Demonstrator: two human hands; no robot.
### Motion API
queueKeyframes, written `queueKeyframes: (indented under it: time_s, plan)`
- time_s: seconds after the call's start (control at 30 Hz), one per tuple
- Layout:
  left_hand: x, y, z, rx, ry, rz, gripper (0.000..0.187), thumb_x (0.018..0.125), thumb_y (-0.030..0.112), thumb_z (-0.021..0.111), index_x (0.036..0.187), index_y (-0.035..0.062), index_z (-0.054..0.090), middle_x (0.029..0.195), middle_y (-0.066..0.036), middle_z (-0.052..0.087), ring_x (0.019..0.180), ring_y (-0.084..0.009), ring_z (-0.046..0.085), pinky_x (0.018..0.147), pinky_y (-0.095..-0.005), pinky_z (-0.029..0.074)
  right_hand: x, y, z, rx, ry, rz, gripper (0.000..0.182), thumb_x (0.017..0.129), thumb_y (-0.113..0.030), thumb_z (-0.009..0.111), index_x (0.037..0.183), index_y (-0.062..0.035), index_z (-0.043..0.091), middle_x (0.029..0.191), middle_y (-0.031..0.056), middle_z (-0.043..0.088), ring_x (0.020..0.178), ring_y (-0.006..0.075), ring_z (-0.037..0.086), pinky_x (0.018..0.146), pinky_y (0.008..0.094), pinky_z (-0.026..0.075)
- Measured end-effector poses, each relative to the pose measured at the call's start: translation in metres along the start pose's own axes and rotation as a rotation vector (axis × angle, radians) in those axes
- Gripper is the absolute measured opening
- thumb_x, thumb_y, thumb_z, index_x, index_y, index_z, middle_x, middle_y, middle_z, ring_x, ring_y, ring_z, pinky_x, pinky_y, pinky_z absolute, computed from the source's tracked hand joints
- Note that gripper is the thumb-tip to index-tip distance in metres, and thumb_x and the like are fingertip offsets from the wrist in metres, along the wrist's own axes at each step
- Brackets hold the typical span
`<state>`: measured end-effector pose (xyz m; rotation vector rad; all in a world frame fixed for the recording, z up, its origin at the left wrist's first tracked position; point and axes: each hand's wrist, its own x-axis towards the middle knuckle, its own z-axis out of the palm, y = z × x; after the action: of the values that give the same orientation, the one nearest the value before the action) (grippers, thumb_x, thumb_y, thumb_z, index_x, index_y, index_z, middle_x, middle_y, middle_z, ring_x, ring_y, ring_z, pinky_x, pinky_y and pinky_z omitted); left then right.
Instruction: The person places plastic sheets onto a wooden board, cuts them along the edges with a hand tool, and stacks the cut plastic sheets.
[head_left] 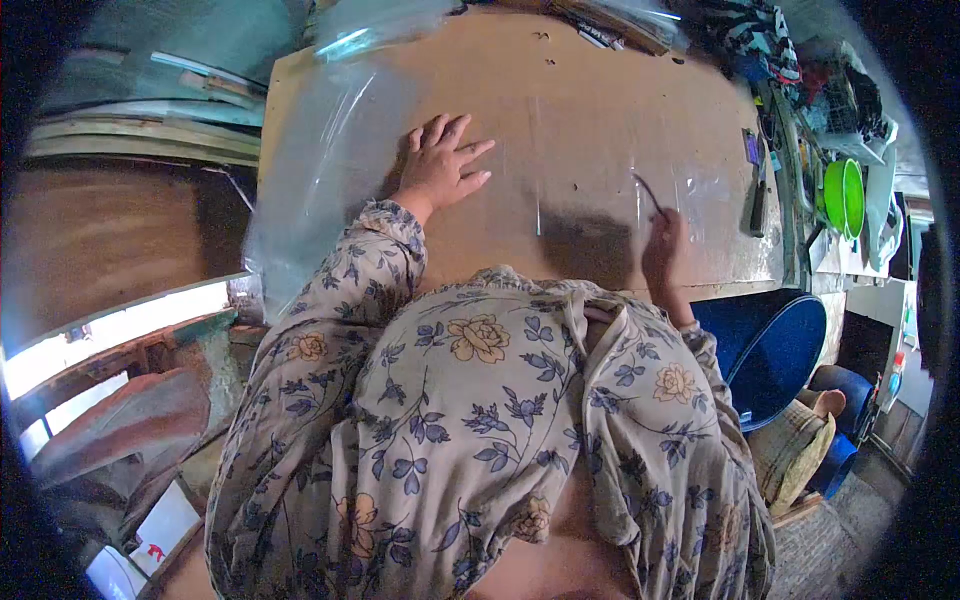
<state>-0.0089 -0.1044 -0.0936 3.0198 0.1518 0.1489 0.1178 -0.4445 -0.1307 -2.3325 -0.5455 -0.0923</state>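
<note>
My left hand (440, 165) lies with its fingers spread over a clear plastic sheet (335, 140) on a tan wooden board (590, 80). To the right, near the board's front edge, my right hand (667, 245) is closed around a thin, dark, curved tool (650, 192). The tool's narrow end points up and left, above the board. Most of its grip is hidden in my fingers, and its exact kind is not clear. Glossy streaks show the plastic running under and between both hands.
Tools, including a dark long-handled one (759, 200), lie at the board's right edge. Beyond are a green basin (844, 199) and a wire basket (835, 85). A blue tub (775, 345) stands below at right. Wooden planks (150, 140) lie at left.
</note>
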Motion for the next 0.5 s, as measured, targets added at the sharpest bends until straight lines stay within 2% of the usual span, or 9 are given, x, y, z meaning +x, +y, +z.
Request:
queueKeyframes:
  time_s: [0.1, 0.17, 0.2, 0.27, 0.5]
  plan:
    - [0.002, 0.002, 0.002, -0.010, 0.006, -0.010, 0.045, 0.075, 0.046, 0.054, 0.118, 0.0334, 0.050, 0.135, -0.007, 0.031, 0.125, -0.0301, 0.023, 0.098, -0.0517, 0.018, 0.029, -0.071, 0.020, 0.078, -0.213, -0.122, 0.012, 0.084, -0.013, 0.045, 0.089, -0.0044, 0.052, 0.081, 0.0188, 0.056, 0.078, 0.0383, 0.054, 0.064, 0.0444, 0.044]
    - [0.002, 0.003, 0.000, -0.025, -0.008, -0.030, 0.045, 0.074, 0.044, 0.056, 0.118, 0.0339, 0.050, 0.134, -0.007, 0.032, 0.125, -0.0296, 0.023, 0.098, -0.0513, 0.018, 0.044, -0.114, 0.028, -0.034, -0.418, -0.172, 0.013, 0.082, -0.013, 0.045, 0.088, -0.0035, 0.051, 0.083, 0.0195, 0.056, 0.080, 0.0384, 0.054, 0.067, 0.0454, 0.044]
    - [0.002, 0.005, -0.001, -0.042, -0.026, -0.048, 0.046, 0.073, 0.042, 0.057, 0.118, 0.0344, 0.050, 0.134, -0.007, 0.032, 0.126, -0.0292, 0.023, 0.099, -0.0508, 0.018, 0.047, -0.121, 0.039, -0.036, -0.418, -0.172, 0.013, 0.082, -0.013, 0.045, 0.088, -0.0035, 0.051, 0.083, 0.0195, 0.056, 0.080, 0.0384, 0.054, 0.067, 0.0454, 0.044]
    - [0.005, 0.009, 0.001, -0.028, -0.039, -0.047, 0.047, 0.072, 0.040, 0.059, 0.118, 0.0346, 0.050, 0.134, -0.006, 0.032, 0.126, -0.0287, 0.023, 0.099, -0.0505, 0.018, 0.052, -0.120, 0.058, 0.121, -0.427, -0.306, 0.013, 0.081, -0.013, 0.046, 0.087, -0.0024, 0.051, 0.084, 0.0200, 0.056, 0.081, 0.0387, 0.054, 0.068, 0.0458, 0.044]
    - [0.003, 0.010, -0.009, -0.056, -0.021, -0.043, 0.050, 0.069, 0.033, 0.064, 0.117, 0.0334, 0.050, 0.135, -0.006, 0.031, 0.126, -0.0277, 0.022, 0.099, -0.0506, 0.019, 0.050, -0.120, 0.073, 0.066, -0.448, -0.327, 0.013, 0.081, -0.013, 0.047, 0.087, -0.0023, 0.051, 0.085, 0.0202, 0.056, 0.079, 0.0389, 0.054, 0.068, 0.0454, 0.045]
